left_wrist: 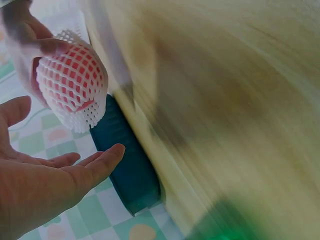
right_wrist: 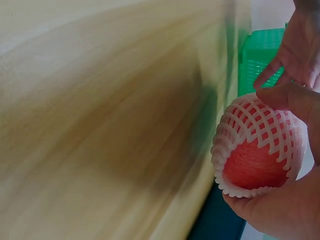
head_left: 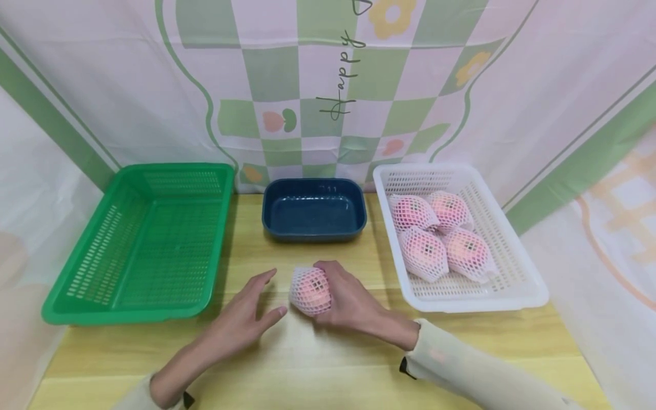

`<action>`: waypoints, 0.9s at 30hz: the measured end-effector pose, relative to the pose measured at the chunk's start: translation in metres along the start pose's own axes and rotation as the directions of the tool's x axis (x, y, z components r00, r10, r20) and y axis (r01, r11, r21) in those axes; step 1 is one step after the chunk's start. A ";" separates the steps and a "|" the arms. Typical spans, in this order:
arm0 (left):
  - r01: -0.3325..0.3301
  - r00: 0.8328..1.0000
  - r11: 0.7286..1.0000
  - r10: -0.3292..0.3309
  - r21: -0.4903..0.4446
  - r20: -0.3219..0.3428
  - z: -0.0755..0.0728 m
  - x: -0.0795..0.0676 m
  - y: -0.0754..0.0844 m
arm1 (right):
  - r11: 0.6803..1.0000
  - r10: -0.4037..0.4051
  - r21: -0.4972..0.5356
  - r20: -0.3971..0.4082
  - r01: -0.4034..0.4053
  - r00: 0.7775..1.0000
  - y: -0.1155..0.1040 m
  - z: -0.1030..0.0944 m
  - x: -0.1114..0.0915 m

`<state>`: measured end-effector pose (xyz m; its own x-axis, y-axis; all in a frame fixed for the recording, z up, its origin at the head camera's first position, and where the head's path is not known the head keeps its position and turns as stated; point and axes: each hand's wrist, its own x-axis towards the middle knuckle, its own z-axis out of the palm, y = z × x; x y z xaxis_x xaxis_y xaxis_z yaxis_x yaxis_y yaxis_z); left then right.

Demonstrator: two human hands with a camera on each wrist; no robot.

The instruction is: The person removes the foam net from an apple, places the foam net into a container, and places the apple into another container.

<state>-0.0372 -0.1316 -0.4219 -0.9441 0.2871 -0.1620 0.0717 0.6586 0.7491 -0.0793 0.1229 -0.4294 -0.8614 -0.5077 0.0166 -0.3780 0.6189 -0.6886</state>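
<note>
The right hand (head_left: 351, 299) grips a foam-netted red fruit (head_left: 311, 291) on the near side of the navy dish (head_left: 315, 233). The netted bundle's long axis seems to run sideways — one frilled end toward the left hand (head_left: 242, 323), the other toward the right palm. The left hand is spread, holding nothing, just beside. Handling looks partway: this fruit is in hand, net on, not yet released; four netted fruits (head_left: 424, 251) lie in the white basket (head_left: 476, 304), right of the dish — none shows in the green basket (head_left: 133, 316), left of it.

Checkered cloth (head_left: 271, 74) behind wooden tabletop (head_left: 318, 376)
</note>
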 end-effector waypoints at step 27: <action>0.032 0.999 0.999 -0.032 -0.003 0.007 0.008 0.006 -0.007 | 1.000 0.001 -0.006 0.032 -0.001 0.999 0.021 0.009 -0.012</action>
<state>-0.0407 -0.1295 -0.4332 -0.9436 0.2707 -0.1905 0.0403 0.6651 0.7457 -0.0735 0.1366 -0.4510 -0.8504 -0.5261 -0.0077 -0.3792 0.6229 -0.6842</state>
